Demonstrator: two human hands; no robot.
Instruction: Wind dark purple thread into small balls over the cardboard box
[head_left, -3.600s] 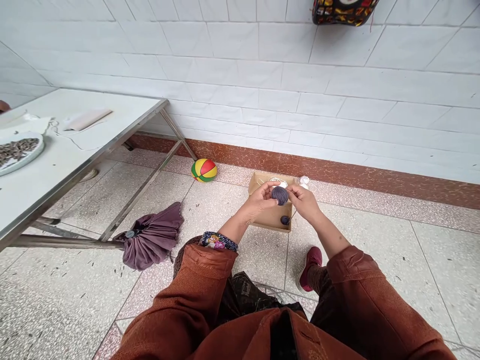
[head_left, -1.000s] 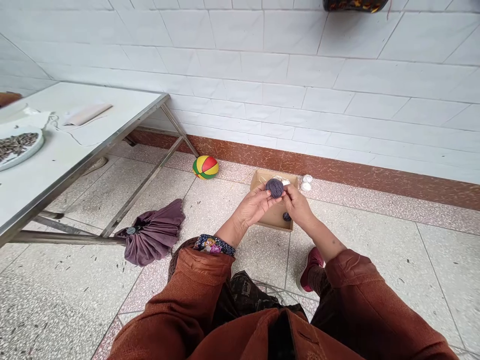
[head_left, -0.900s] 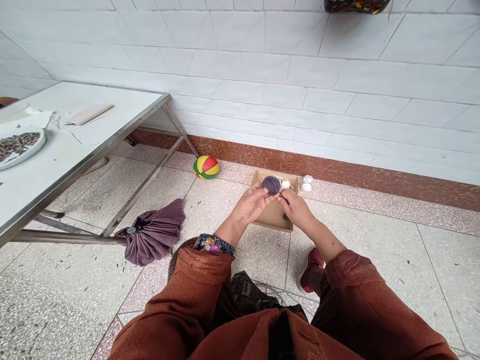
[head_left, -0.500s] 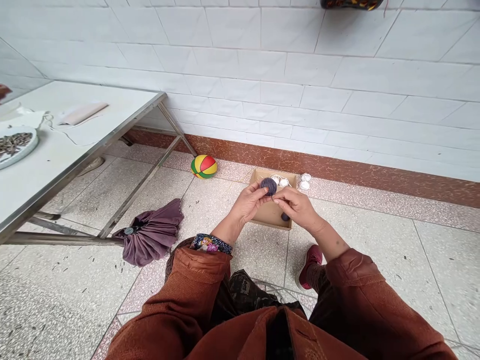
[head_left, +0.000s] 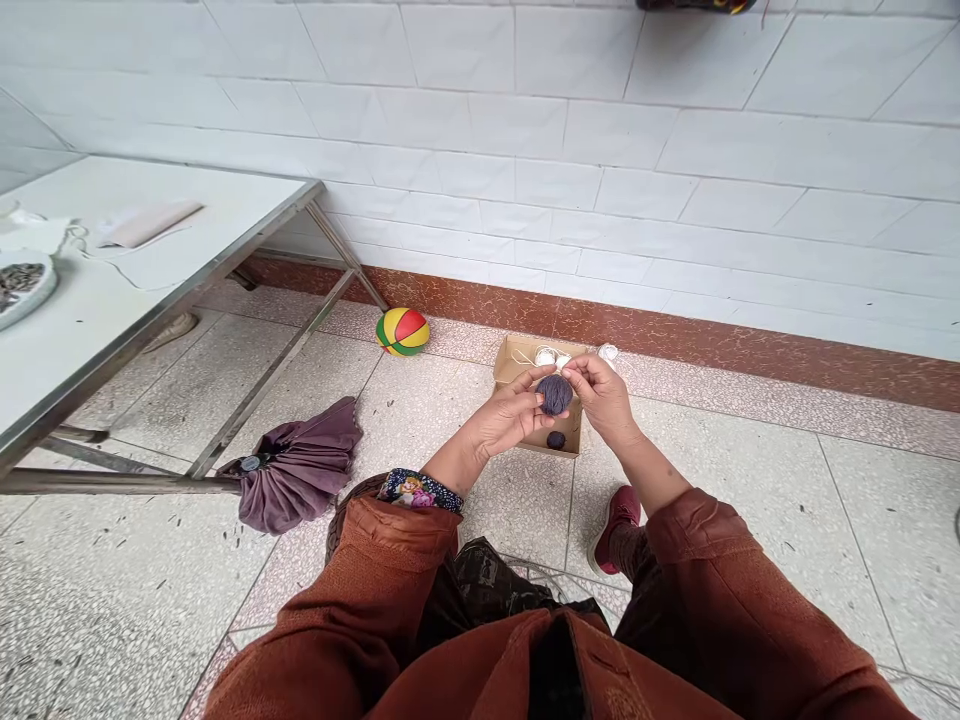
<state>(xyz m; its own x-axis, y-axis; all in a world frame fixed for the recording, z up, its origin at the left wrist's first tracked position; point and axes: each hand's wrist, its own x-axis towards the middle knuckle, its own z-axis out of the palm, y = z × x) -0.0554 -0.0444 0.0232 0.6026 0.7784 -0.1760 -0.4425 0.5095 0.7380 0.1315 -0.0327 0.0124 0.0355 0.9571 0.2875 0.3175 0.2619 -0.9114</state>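
Observation:
A grey-purple ball of yarn [head_left: 555, 396] rests in the fingers of my left hand [head_left: 510, 415], which is closed around its left side. Close to the ball's upper right, my right hand [head_left: 606, 400] pinches the yarn strand between thumb and forefinger; the strand itself is barely visible. Beneath both hands, a shallow cardboard box [head_left: 512, 358] lies on the floor. Inside it are white yarn balls [head_left: 545, 357] with a loose white strand and a small dark yarn ball [head_left: 556, 440]. Part of the box is hidden by my hands.
Against the wall beside the box sits white yarn [head_left: 608, 352]. A colourful ball [head_left: 403, 331] lies by the leg of a metal-framed table [head_left: 247, 195] at left. A plate [head_left: 34, 290] of dark pieces stands on it. Purple cloth [head_left: 300, 465] is near the table's lower bar.
The yarn ball has turned and moved slightly right and down. My right hand has shifted from the ball's lower right to its upper right. The view has shifted a little.

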